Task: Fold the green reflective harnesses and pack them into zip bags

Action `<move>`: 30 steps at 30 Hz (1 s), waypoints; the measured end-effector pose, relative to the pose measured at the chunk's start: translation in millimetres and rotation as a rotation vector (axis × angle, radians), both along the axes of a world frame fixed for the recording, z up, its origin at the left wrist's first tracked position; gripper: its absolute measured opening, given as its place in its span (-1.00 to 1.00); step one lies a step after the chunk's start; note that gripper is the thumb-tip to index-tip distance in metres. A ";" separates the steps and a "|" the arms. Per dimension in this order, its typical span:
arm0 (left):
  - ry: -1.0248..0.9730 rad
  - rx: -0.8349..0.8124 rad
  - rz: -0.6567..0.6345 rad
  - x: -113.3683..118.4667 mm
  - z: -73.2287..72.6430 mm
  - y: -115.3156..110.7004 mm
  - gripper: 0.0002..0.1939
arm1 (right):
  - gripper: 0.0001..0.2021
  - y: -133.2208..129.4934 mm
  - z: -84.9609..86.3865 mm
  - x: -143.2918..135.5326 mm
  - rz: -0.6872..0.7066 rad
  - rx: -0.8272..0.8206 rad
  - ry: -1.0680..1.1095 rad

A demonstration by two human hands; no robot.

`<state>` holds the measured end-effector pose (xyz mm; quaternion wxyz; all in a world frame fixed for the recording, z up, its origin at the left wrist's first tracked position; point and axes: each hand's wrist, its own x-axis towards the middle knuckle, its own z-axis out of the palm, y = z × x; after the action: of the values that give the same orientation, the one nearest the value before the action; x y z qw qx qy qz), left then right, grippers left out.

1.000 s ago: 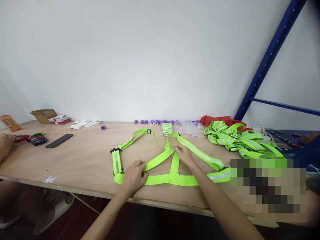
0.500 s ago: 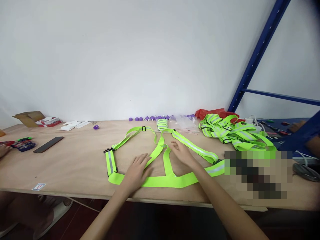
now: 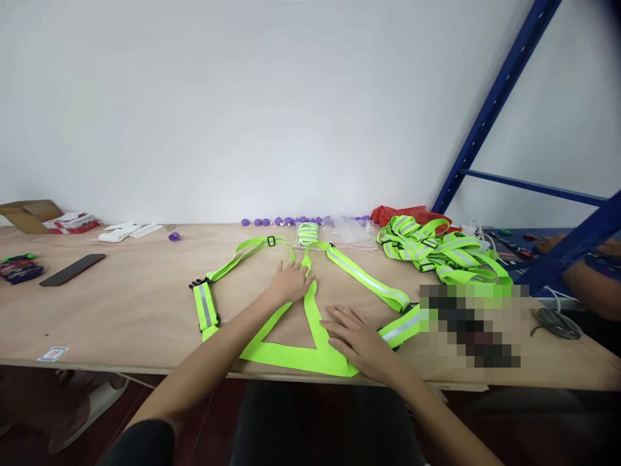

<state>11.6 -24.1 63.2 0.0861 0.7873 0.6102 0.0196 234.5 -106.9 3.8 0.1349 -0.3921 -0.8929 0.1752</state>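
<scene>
A neon-green reflective harness vest [image 3: 317, 330] lies spread out on the wooden table, its straps forming loops with black buckles and sliders. My left hand [image 3: 291, 283] rests palm down on the strap junction in the middle, with its fingers laid out over the straps. Lower right, my right hand [image 3: 359, 340] has its fingers apart and lies flat over the corner where the upright strap meets the waistband. Part of the waistband is hidden under my right hand, and my left forearm covers its left stretch.
A heap of similar green straps [image 3: 436, 249] lies right of the vest, near a red bag [image 3: 407, 212]. A packed strap bundle [image 3: 307, 233] and purple pieces [image 3: 262, 222] line the wall. Left are a dark flat bar [image 3: 72, 269] and an open carton [image 3: 30, 215]. Another person's arm [image 3: 594, 285] shows far right.
My left hand has moved from the lower left waistband up to the strap junction. My right hand has come down from the junction to the waistband's right part. The view has shifted slightly.
</scene>
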 end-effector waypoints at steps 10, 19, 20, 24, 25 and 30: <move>-0.048 -0.074 0.012 -11.8 -3.7 37.3 -0.40 | -0.64 -2.7 5.2 22.2 -0.154 0.212 0.186; -0.317 0.089 -0.520 4.6 -25.1 -133.8 -0.49 | -0.69 -21.4 -11.8 139.6 -0.914 0.381 0.244; -0.326 0.067 -0.623 26.6 -30.2 -147.7 -0.47 | -0.67 -20.4 -16.3 137.8 -0.900 0.354 0.202; -0.375 0.064 -0.661 111.3 -43.4 -157.0 -0.36 | -0.65 -20.1 -16.7 111.9 -0.851 0.287 -0.114; -0.370 0.069 -0.594 124.2 -45.9 -151.5 -0.31 | -0.66 -23.2 -13.7 104.3 -0.813 0.274 -0.191; -0.307 0.075 -0.496 121.4 -57.9 -130.3 -0.29 | -0.68 -63.1 -12.0 78.6 -0.613 0.258 -0.004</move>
<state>133.0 -154.4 5.3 0.1504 0.9029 0.3777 0.1395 313.1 -170.0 -8.2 0.2281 -0.6227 -0.7484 0.0111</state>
